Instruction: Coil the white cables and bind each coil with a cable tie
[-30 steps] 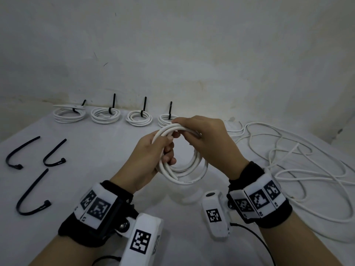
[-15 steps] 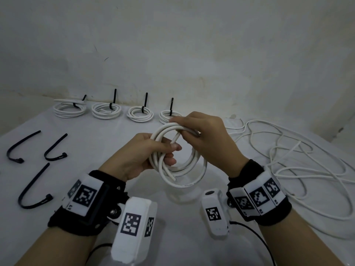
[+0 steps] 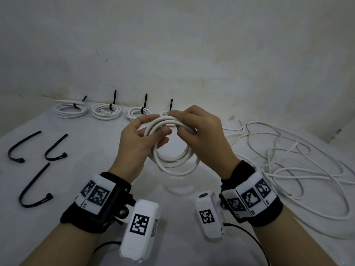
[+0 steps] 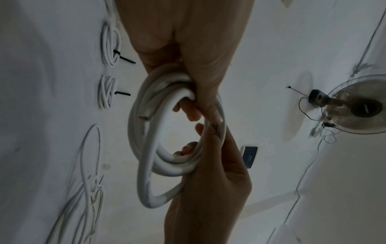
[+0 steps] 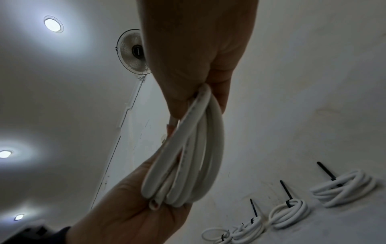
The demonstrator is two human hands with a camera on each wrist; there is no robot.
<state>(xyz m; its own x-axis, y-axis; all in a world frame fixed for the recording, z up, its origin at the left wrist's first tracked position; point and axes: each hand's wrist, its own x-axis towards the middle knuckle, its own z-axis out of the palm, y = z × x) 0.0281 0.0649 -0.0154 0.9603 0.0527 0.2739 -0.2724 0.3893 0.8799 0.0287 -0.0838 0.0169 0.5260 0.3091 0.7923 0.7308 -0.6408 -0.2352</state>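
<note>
A white cable coil (image 3: 173, 162) of several loops hangs in the air above the white table (image 3: 92, 150), held by both hands. My left hand (image 3: 142, 139) grips its upper left side, fingers curled through the loops. My right hand (image 3: 194, 127) pinches the top right of the coil (image 4: 167, 168). In the right wrist view the coil (image 5: 194, 158) shows edge-on between both palms, with a cut end at its bottom. Three loose black cable ties (image 3: 32, 189) lie at the left of the table.
Several bound white coils (image 3: 106, 111) with upright black tie tails line the far edge by the wall. A tangle of loose white cable (image 3: 284, 162) spreads over the right of the table. A wall fan (image 4: 355, 105) shows in the wrist views.
Both hands have lifted the coil slightly and shifted their hold; the right hand's fingers have slid along the top of the coil toward the left hand, gathering the loops.
</note>
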